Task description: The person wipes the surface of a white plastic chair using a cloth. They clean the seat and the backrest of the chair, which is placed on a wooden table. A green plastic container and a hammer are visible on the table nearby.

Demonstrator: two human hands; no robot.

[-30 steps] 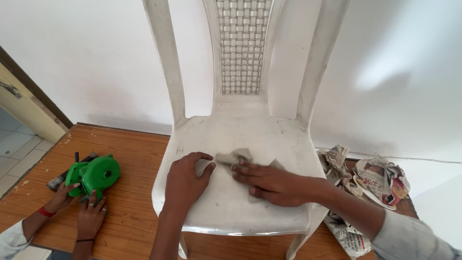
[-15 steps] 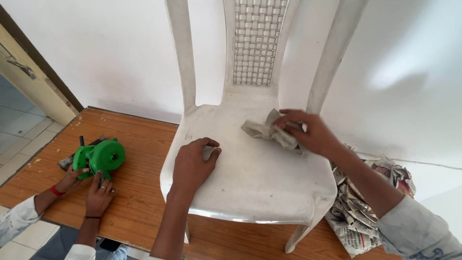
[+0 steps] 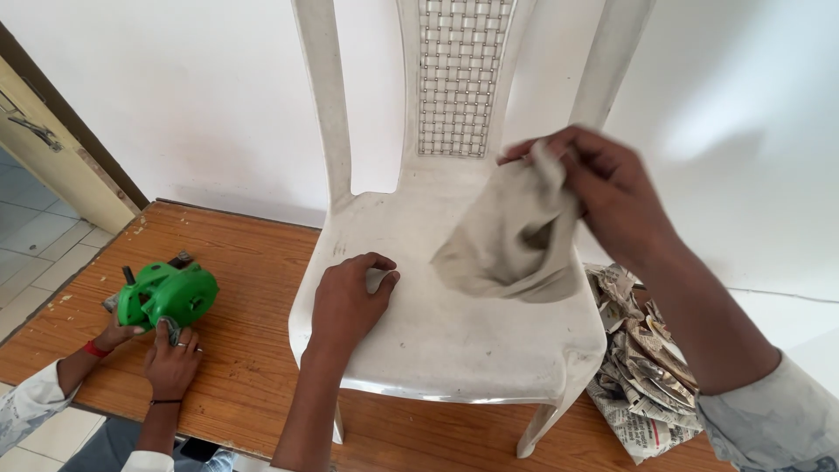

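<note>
Our right hand (image 3: 603, 188) is raised above the seat of the white plastic chair (image 3: 454, 323), fingers pinching a grey cloth (image 3: 511, 236) that hangs down over it. Our left hand (image 3: 350, 301) rests curled on the seat, arm straight (co-worker's hands (image 3: 170, 354) hold a green tool (image 3: 168, 295) on the desk (image 3: 253, 271)).

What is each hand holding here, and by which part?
Right hand pinches the grey cloth by its top edge; left hand rests on the chair seat, apparently over something small.

A co-worker's 2 hands (image 3: 166, 350) rest on a green power tool (image 3: 168, 294) on the wooden table (image 3: 253, 288), with crumpled newspaper (image 3: 642, 367) at the far side.
</note>
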